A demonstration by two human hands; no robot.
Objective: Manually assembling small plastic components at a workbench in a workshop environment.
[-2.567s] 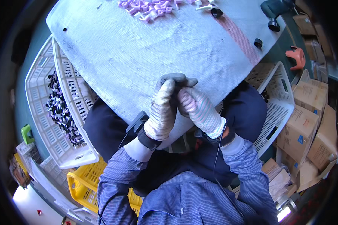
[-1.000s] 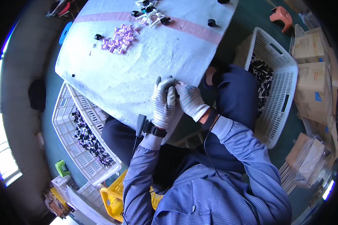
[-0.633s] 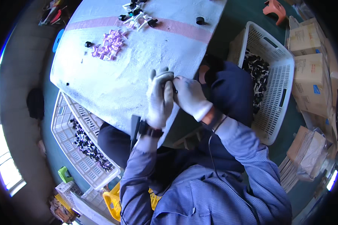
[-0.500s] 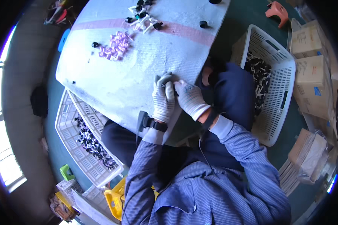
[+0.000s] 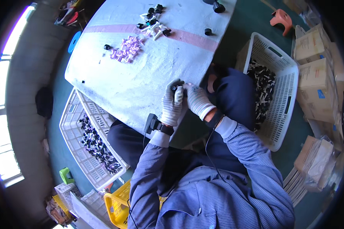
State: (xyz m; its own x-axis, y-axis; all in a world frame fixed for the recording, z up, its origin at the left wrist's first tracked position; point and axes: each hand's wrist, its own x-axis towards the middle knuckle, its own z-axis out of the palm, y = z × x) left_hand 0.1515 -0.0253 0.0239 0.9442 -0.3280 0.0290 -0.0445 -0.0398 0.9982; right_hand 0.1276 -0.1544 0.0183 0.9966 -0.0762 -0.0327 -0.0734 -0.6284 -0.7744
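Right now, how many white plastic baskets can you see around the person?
2. One white basket is on the floor at the person's left, beside the table, with small dark parts inside. The other white basket is at the right. More may be hidden.

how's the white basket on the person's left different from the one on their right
The left basket lies low beside the table, holding dark parts with purple bits; the right basket sits tilted by the cardboard boxes, holding black-and-white parts. Both are white, slotted plastic, partly filled.
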